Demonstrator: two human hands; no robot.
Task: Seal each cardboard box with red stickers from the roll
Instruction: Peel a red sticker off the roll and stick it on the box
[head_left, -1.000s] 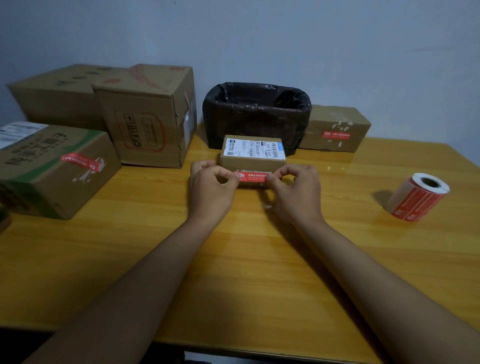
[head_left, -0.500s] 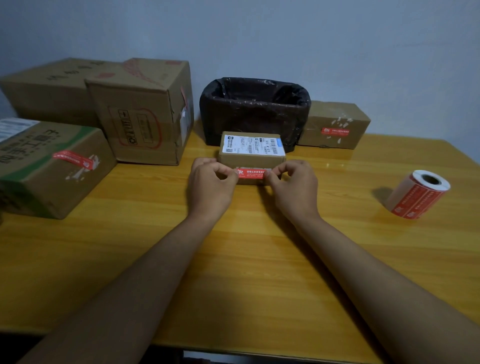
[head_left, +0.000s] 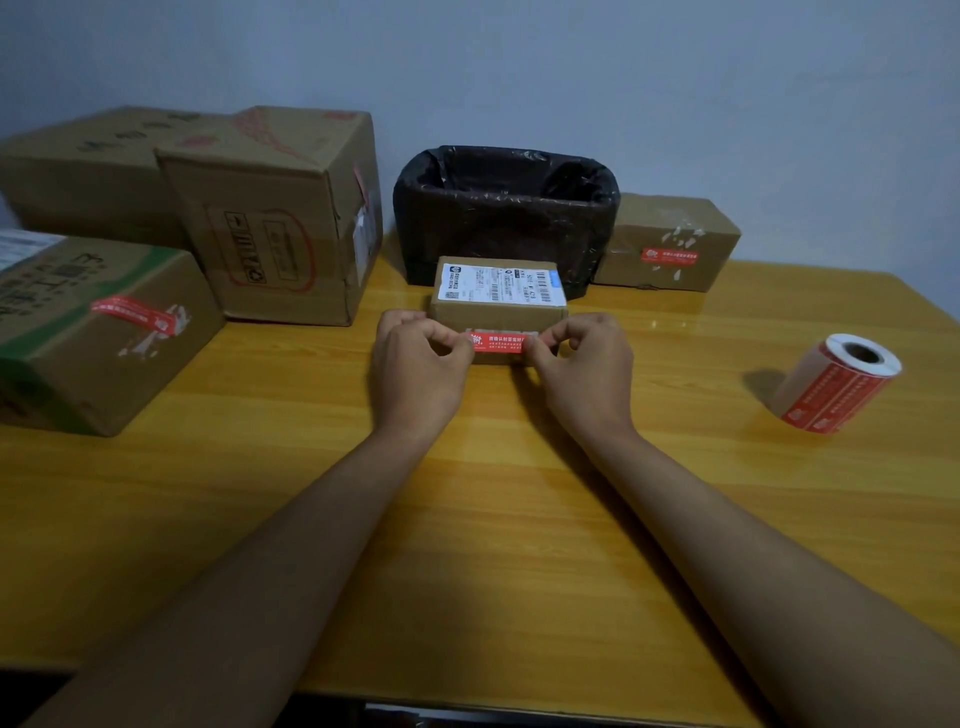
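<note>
A small flat cardboard box (head_left: 498, 314) with a white shipping label on top lies at the table's middle. A red sticker (head_left: 497, 343) stretches across its near side. My left hand (head_left: 418, 364) pinches the sticker's left end, and my right hand (head_left: 584, 366) pinches its right end. Whether the sticker is stuck flat to the box cannot be told. The roll of red stickers (head_left: 836, 382) lies on its side at the right of the table.
Behind the small box stands a bin lined with a black bag (head_left: 506, 208). A sealed box (head_left: 667, 241) sits to its right. Three larger boxes crowd the left: one with a red sticker (head_left: 98, 332), a tilted one (head_left: 283, 213), one behind (head_left: 88, 171). The wooden table (head_left: 493, 519) spreads below.
Both hands stay at the sticker's ends against the box's near side. The view has shifted slightly; nothing else moved.
</note>
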